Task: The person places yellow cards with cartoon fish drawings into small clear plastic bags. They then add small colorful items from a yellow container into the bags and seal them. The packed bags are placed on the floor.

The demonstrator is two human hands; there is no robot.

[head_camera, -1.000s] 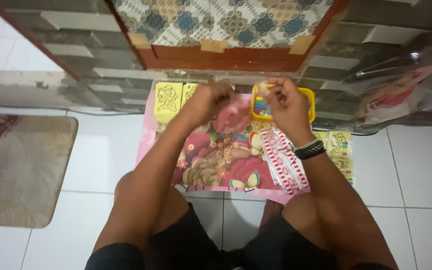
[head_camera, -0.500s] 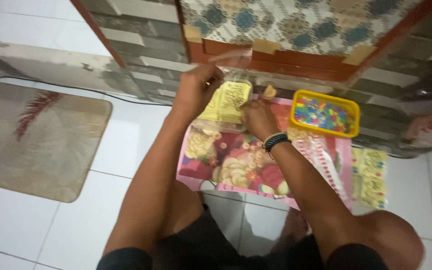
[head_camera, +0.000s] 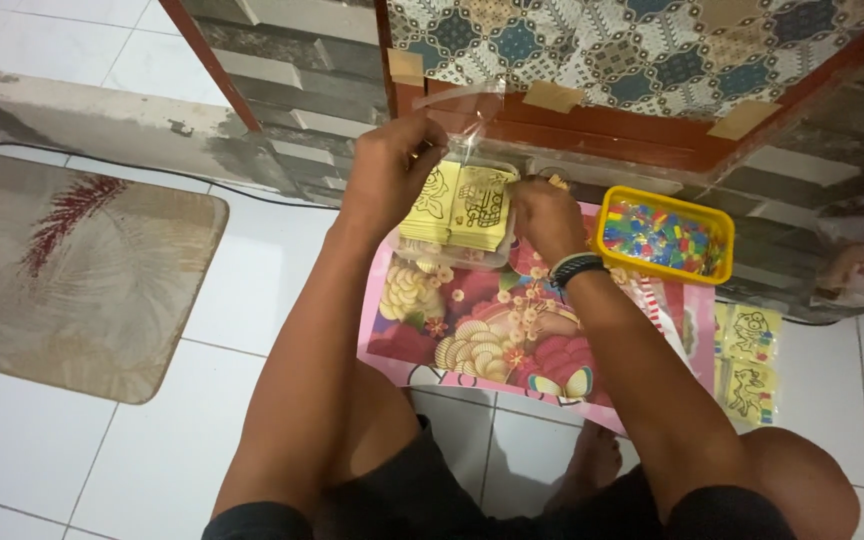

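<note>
Head view looks down on a person sitting on a tiled floor [head_camera: 252, 290], knees apart, with a pink mat [head_camera: 512, 340] spread between them. The left hand [head_camera: 384, 165] is raised above the mat, fingers pinched together on the top of a clear bag [head_camera: 467, 115], so the bag hangs open-side up and its mouth stays reachable. The right hand [head_camera: 544, 215] sits lower, just beside the yellow cards [head_camera: 457, 205]; its fingers are curled close on the cards' right edge, though I cannot tell how firm the grip is. The cards seem to stand partly inside the bag and over a clear tub [head_camera: 452, 250] resting on the mat's far left part, which would catch anything that slips.

A yellow tray [head_camera: 717, 215] of coloured bits lies to the right of the right hand, near but not touching it, within easy reach of the wrist with the dark band [head_camera: 574, 268]. More cards [head_camera: 752, 360] lie on the floor off the mat's right edge, well apart from both hands.

Room is tight ahead: the patterned door [head_camera: 652, 50] and its red frame stand just behind the bag. The middle of the mat offers free surface below the hands, and the floor to the left runs open as far as the rug [head_camera: 62, 270].
</note>
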